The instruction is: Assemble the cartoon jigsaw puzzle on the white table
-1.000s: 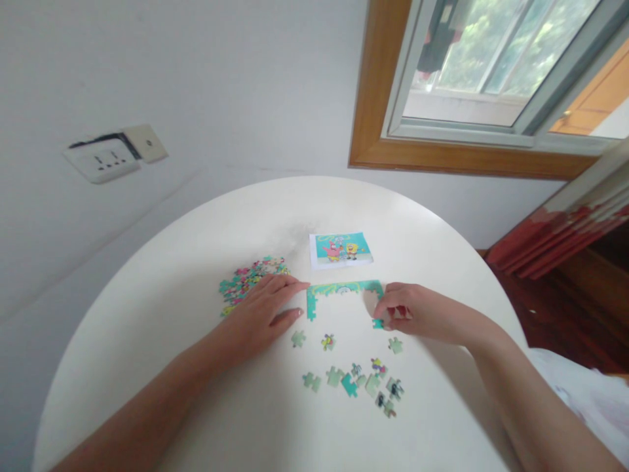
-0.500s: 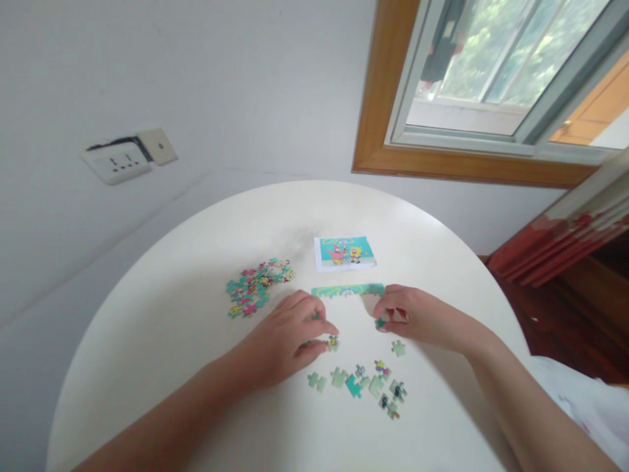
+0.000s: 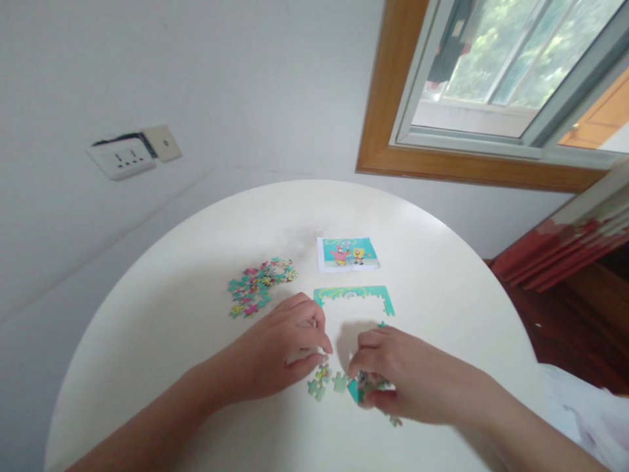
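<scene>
My left hand (image 3: 289, 341) is beside the left side of the partly joined jigsaw border (image 3: 351, 290), thumb and forefinger apart. Just below its thumb lies a yellow-and-pink puzzle piece (image 3: 323, 372), close to a pale green puzzle piece (image 3: 319, 391). My right hand (image 3: 398, 367) hovers over a group of loose pieces with curved, separated fingers, hiding several of them. Between its thumb and fingers a teal puzzle piece (image 3: 354, 389) shows on the table. Another pale green piece, the middle one (image 3: 339, 381), lies between the hands.
A heap of mixed puzzle pieces (image 3: 253, 288) lies on the left of the round white table (image 3: 162, 328). Behind the border rests a picture sheet (image 3: 350, 254) with cartoon figures. A wall with a socket (image 3: 122, 157) and a wood-framed window (image 3: 481, 164) stands beyond.
My right hand has left the border's right side and come down over the loose pieces. My left hand has lowered slightly, and the yellow-and-pink piece now lies nearer the pale green ones.
</scene>
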The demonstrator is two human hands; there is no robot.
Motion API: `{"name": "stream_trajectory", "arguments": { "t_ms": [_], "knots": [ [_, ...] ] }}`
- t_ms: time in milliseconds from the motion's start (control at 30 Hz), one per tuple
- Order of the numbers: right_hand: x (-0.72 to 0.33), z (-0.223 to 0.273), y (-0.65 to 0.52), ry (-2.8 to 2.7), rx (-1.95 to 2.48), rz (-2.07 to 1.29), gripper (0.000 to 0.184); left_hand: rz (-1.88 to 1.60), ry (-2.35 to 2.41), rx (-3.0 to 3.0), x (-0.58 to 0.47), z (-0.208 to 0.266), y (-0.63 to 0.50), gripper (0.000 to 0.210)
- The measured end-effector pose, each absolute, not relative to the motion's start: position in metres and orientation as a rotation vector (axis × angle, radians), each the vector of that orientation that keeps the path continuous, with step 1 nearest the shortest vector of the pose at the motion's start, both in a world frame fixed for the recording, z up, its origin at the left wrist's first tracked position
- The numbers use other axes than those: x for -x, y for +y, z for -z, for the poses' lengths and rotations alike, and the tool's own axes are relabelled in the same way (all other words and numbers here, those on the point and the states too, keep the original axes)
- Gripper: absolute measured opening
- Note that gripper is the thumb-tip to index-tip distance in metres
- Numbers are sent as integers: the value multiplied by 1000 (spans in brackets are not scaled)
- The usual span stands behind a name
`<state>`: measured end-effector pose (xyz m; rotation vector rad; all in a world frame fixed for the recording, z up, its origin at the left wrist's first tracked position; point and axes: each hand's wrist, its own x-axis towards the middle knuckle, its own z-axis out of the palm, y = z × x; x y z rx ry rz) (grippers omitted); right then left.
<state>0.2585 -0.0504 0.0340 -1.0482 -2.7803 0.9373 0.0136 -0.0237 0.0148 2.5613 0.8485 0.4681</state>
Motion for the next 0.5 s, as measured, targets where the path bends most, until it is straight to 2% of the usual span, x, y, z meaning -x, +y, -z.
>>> {"name": "stream_trajectory", "arguments": {
  "t_ms": [233,500],
  "knots": [
    [-260,-33,-48,-2793,990,-948,6,-570,996,-2616,-5,-18,-15,23],
    [-262,-33,-43,-2733,933,-1017,16,-547,965,-2641,-7,-13,-16,22]
  ]
}}
